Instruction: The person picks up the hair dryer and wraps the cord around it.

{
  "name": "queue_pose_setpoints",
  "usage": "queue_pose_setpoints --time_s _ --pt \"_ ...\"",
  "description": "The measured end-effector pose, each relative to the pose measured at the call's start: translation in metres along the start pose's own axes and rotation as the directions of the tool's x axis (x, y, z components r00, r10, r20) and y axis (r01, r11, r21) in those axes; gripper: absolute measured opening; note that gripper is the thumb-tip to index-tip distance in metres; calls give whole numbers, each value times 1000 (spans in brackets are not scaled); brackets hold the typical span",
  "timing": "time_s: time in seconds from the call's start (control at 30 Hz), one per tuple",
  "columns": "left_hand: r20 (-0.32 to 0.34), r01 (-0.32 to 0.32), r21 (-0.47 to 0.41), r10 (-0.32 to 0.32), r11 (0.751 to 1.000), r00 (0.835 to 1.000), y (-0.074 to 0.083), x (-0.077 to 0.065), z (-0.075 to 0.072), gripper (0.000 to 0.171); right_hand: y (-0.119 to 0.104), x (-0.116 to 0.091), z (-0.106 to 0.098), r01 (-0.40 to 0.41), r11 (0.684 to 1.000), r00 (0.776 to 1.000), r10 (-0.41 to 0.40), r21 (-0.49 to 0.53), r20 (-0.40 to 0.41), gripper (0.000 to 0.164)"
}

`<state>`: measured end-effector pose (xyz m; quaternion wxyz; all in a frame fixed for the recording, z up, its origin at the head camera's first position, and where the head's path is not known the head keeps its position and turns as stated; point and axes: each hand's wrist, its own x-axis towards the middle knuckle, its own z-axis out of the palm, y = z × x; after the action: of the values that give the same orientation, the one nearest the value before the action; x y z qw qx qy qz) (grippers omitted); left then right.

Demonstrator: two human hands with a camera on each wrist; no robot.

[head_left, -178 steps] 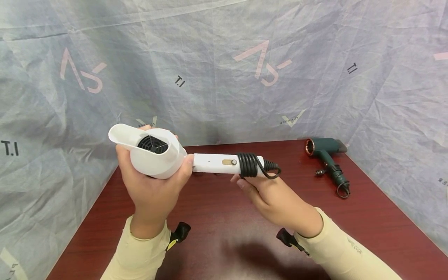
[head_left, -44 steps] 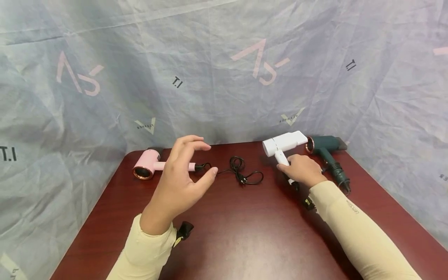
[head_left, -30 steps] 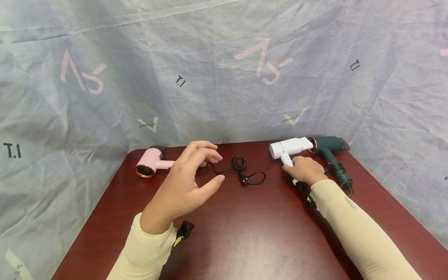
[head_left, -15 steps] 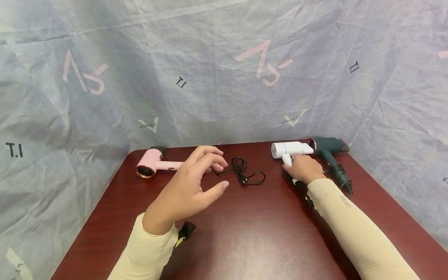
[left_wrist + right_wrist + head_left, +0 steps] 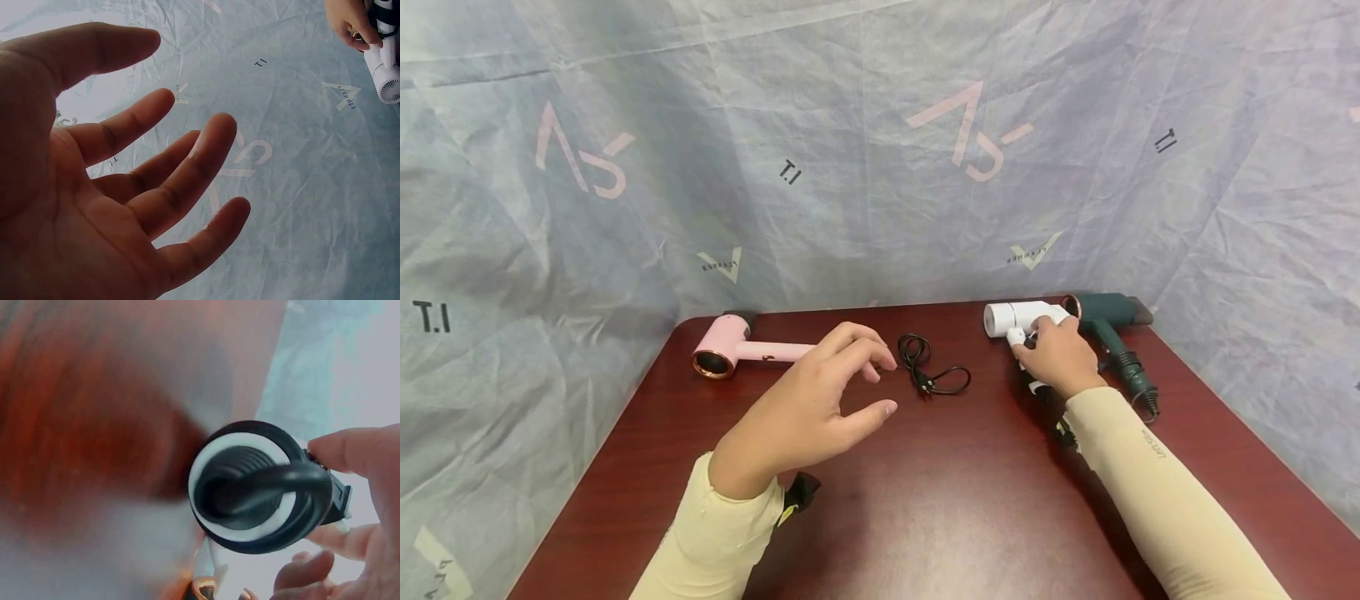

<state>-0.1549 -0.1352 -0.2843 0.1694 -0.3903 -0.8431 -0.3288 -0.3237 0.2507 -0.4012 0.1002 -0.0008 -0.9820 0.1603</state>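
A white hair dryer (image 5: 1011, 319) lies at the table's back right, its nozzle towards the green hair dryer (image 5: 1101, 309). Over its handle and barrel is my right hand (image 5: 1060, 354), fingers spread apart, thumb by the handle and fingertips at the barrel. In the right wrist view, black cord (image 5: 250, 545) wraps the handle end, with the thumb right beside it. My left hand (image 5: 808, 404) hovers over the table with loosely bent fingers and nothing in it. It partly hides the handle of a pink hair dryer (image 5: 724, 340) at the back left.
A loose black cord with a plug (image 5: 923, 383) lies coiled at mid-table, near my left fingertips. The reddish-brown table (image 5: 940, 500) ends at a grey printed cloth (image 5: 865, 167) behind and on both sides. The green dryer's handle points towards the front right.
The white hair dryer went from both hands to the back right of the table, beside the green one. My right hand has just loosened and shifted up towards the barrel; my left drifted slightly right.
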Motion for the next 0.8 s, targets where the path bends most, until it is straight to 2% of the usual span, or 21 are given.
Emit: queue_pose_setpoints --time_s 0.1,0.3,0.37,0.47,0.53,0.57,0.63,0.7,0.8 --pt "15 7 15 -7 1000 1000 -1 0 0 27 -3 -3 2 44 999 999 -44 5 -7 54" --pt "36 24 42 -26 999 999 -6 0 -1 28 -11 -6 8 143 990 990 -143 -18 6 22" --pt "42 41 51 -43 998 998 -12 1 -2 28 -12 -6 10 159 987 987 -158 -33 19 17" --pt "42 101 83 -105 991 994 -30 -1 -5 29 -14 -7 12 184 981 982 -181 -61 49 13" --pt "39 180 129 -187 975 982 -51 -6 -8 33 -15 -7 13 202 976 978 -196 -79 70 10" --pt "33 232 159 -240 960 970 -64 -9 -10 36 -16 -6 14 214 973 975 -207 -88 81 10" --pt "12 343 230 -355 911 935 -94 -15 -13 45 -18 -5 13 241 965 968 -231 -106 99 10" --pt "-23 442 304 -457 844 889 -127 -22 -18 54 -21 -4 12 261 957 962 -247 -125 113 13" --pt "-89 557 384 -571 736 816 -175 -30 -27 66 -25 -3 7 277 952 956 -259 -133 138 18"
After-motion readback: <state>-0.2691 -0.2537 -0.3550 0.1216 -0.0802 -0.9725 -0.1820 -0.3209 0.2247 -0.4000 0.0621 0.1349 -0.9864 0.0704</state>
